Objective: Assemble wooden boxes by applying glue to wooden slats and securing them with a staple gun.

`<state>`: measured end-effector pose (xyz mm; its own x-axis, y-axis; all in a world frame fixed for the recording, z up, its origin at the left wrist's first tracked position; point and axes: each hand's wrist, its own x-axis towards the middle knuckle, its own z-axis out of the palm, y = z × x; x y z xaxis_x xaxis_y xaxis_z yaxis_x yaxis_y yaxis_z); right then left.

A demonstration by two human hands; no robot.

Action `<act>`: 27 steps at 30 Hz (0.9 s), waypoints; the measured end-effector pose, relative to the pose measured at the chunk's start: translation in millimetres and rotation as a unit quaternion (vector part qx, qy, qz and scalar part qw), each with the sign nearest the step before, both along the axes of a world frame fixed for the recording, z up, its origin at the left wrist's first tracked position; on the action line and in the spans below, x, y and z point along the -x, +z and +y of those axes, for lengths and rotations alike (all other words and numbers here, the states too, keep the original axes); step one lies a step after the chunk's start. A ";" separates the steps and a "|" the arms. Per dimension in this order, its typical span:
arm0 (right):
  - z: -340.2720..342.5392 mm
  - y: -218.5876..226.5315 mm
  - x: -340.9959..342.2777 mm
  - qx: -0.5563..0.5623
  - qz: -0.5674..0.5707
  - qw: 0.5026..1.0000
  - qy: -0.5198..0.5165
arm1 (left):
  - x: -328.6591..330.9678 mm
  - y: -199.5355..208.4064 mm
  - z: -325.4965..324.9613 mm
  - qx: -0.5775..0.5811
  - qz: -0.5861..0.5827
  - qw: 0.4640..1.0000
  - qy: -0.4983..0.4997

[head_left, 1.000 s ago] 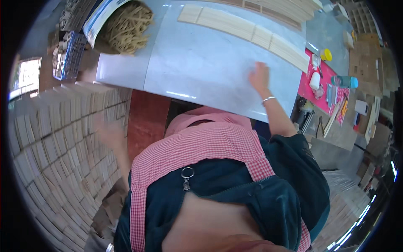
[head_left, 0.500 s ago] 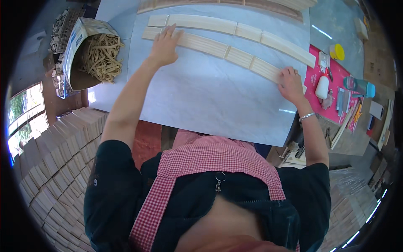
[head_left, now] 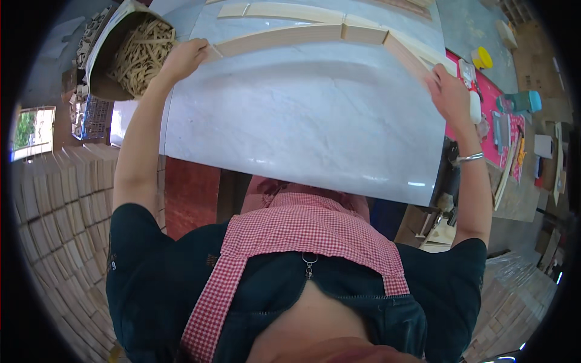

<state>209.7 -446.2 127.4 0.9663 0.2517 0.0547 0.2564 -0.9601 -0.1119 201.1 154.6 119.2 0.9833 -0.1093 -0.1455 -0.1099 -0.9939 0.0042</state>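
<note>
Both hands at opposite ends of a row of wooden strips on the marble slab.

Left hand (head_left: 181,58) has fingers curled, pinching the left end of the nearer strip row (head_left: 290,37); right hand (head_left: 449,94) rests fingers closed on the right end of the row, grip detail not resolvable. The row lies end to end along the far part of the slab (head_left: 290,133); a second row (head_left: 290,11) lies beyond it. Judged: two rows laid, alignment in progress, near slab area unfilled. Bag of wood slivers (head_left: 140,51) beside left hand.
</note>
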 end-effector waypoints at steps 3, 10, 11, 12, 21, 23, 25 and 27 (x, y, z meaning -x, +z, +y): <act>15.2 -0.4 40.3 -0.002 -0.016 0.998 -0.053 | 74.0 6.0 -18.7 0.088 -0.057 0.994 -0.010; 60.2 -62.4 126.0 -0.161 0.031 0.986 0.028 | 159.1 -33.1 -101.3 0.089 -0.030 0.996 -0.004; 64.5 -66.7 133.0 -0.217 0.033 0.973 0.068 | 159.2 -34.1 -106.7 0.088 -0.042 0.995 -0.009; 67.2 -69.2 139.8 -0.273 0.036 0.955 0.108 | 158.9 -34.6 -112.5 0.087 -0.053 0.995 -0.013; 122.6 -42.0 190.8 -0.088 -0.093 0.960 0.247 | 142.2 -46.4 -155.8 0.351 0.013 0.934 0.066; 138.9 -40.6 189.5 -0.057 -0.132 0.955 0.258 | 147.1 -39.0 -165.3 0.415 0.104 0.883 0.194; 154.1 -48.1 187.4 -0.068 -0.163 0.948 0.263 | 149.2 -57.0 -165.4 0.400 0.021 0.905 0.145; 164.8 -57.7 186.1 -0.080 -0.192 0.941 0.266 | 150.6 -74.0 -163.7 0.379 -0.060 0.919 0.094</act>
<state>23.5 -281.4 69.7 0.6074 0.6524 0.4531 0.7468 -0.6635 -0.0457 50.5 -9.1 45.1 0.9992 0.0380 0.0129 0.0180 -0.7115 0.7024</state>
